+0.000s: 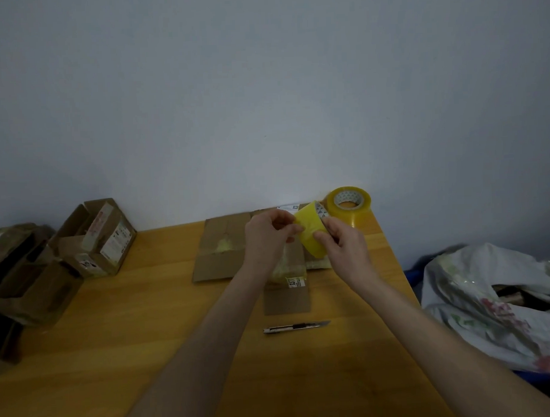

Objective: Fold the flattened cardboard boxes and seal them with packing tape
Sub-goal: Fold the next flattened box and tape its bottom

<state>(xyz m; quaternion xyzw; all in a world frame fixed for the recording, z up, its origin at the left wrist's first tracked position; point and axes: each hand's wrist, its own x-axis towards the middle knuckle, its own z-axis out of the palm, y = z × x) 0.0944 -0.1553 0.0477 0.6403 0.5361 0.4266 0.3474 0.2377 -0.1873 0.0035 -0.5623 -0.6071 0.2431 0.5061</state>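
Observation:
A flattened cardboard box (225, 250) lies open on the wooden table (146, 322) near the wall, its flaps spread out and old tape on it. Above it my right hand (343, 246) grips a yellow roll of packing tape (312, 235), fingers curled round its rim. My left hand (268, 236) pinches at the roll's outer face, where the tape end lies. A second, larger roll of tape (348, 205) stands on the table's far right corner.
A utility knife (296, 327) lies on the table in front of the flat box. Several folded cardboard boxes (94, 239) are piled at the left edge. A floral cloth bag (495, 303) sits off the table on the right. A wall stands right behind.

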